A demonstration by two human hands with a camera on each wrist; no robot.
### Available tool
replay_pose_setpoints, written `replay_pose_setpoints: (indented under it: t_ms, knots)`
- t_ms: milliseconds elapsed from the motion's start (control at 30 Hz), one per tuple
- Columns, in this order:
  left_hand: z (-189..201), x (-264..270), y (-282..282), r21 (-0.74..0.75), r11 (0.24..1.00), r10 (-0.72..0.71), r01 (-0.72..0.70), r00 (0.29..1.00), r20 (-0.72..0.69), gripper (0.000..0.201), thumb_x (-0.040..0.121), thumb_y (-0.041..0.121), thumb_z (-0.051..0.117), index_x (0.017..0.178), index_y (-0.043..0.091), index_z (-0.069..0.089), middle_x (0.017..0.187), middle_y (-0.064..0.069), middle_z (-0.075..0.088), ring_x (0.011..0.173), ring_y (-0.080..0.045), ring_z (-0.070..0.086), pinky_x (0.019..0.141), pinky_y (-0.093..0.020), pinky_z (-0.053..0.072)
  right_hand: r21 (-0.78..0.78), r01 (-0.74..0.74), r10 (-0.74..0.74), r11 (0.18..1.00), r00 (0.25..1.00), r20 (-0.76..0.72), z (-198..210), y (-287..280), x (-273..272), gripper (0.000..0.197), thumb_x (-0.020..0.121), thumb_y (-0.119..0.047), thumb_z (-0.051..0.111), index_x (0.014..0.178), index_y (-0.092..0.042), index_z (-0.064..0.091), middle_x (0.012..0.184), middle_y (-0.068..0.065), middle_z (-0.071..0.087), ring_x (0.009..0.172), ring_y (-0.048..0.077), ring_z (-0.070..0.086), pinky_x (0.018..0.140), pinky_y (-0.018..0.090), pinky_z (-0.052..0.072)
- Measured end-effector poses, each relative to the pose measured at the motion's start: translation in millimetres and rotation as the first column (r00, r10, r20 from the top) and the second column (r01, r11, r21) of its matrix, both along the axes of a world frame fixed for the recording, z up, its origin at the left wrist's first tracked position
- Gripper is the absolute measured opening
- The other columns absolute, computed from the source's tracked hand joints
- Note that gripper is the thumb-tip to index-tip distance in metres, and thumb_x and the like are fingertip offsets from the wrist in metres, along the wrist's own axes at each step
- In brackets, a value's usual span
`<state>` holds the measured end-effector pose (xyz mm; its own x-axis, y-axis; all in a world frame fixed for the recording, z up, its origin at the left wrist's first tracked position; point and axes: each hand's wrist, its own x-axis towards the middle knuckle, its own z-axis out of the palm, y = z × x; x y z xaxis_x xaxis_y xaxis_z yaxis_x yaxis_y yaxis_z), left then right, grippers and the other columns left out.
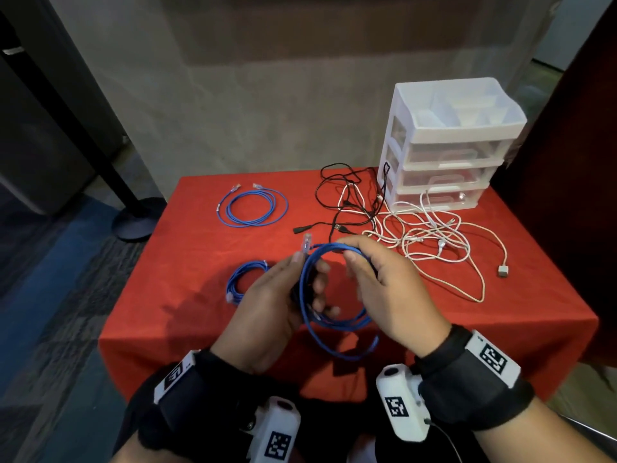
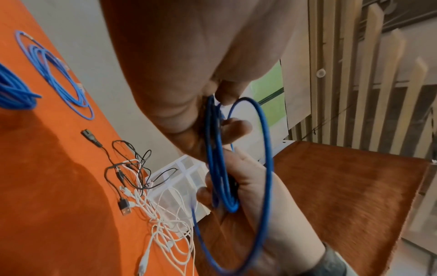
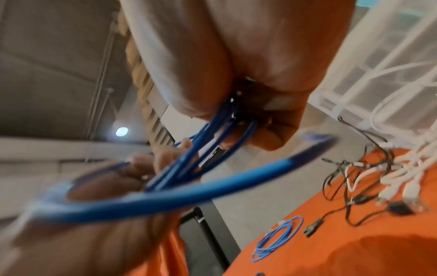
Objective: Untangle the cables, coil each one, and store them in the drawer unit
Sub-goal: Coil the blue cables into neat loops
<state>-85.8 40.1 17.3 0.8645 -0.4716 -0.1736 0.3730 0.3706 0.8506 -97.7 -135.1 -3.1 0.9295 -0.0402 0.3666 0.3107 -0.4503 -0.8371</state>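
mostly red tablecloth (image 1: 207, 295) under cables, grey wall (image 1: 267, 111) behind.

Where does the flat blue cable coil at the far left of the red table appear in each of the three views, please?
Head: far blue coil lies upper left on the red table.
Left wrist: upper left, stretched diagonally.
Right wrist: lower right of centre.
Shared landmark: the black and white cable tangle, beside the coil in every view.
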Motion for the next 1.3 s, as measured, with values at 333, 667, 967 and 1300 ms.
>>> replay_pose_setpoints:
  t_ms: [333, 667, 967, 1300]
  knots:
    - [6, -2, 6, 0.134, 0.986, -0.097, 0.097, 0.995, -0.010, 0.045, 0.098, 0.039, 0.047, 0.106, -0.001, 0.063, 0.066, -0.004, 0.038, 0.058, -0.021, 0.047, 0.063, -0.028, 0.050, -0.600, 0.038, 0.021, 0.799, 0.996, 0.091, -2, -6, 4, 0.030, 0.091, -0.017, 0.040, 0.113, -0.034, 0.051, 0.094, -0.003, 0.058, 0.085, 0.033, 0.064, 0.064, 0.050, 0.053]
    - [-4, 23, 10, -0.064, 0.958, 0.285, -0.281, 0.956, 0.071, 0.026, 0.106, 0.033, 0.039, 0.089, 0.018, 0.050, 0.062, 0.007, 0.028, 0.051, -0.008, 0.028, 0.066, -0.028, 0.046, -0.046, 0.126, -0.127, 0.991, 0.992, -0.003, -18, -5, -3, 0.078, 0.087, -0.054, 0.068, 0.154, -0.040, 0.031, 0.135, -0.012, 0.052, 0.121, 0.007, 0.054, 0.101, 0.029, 0.045]
    - [-2, 21, 1, -0.271, 0.929, 0.267, -0.253, 0.964, 0.016, 0.029, 0.108, 0.034, 0.036, 0.087, 0.019, 0.050, 0.061, 0.009, 0.025, 0.049, -0.006, 0.029, 0.063, -0.024, 0.049, 0.559, 0.158, 0.040, 0.814, 0.945, -0.325, -28, 7, -3, 0.043, 0.100, -0.017, 0.062, 0.141, -0.017, 0.049, 0.098, 0.026, 0.067, 0.083, 0.018, 0.064, 0.058, 0.024, 0.051]
    - [5, 18, 5, -0.292, 0.938, 0.205, -0.187, 0.978, 0.031, 0.029, 0.107, 0.036, 0.038, 0.088, 0.018, 0.052, 0.066, 0.007, 0.019, 0.048, -0.004, 0.025, 0.056, -0.020, 0.042, 0.549, 0.110, 0.099, 0.829, 0.936, -0.337, -25, 1, -5, 0.022, 0.103, -0.009, 0.056, 0.114, -0.020, 0.072, 0.075, -0.004, 0.072, 0.057, 0.008, 0.047, 0.044, 0.019, 0.031]
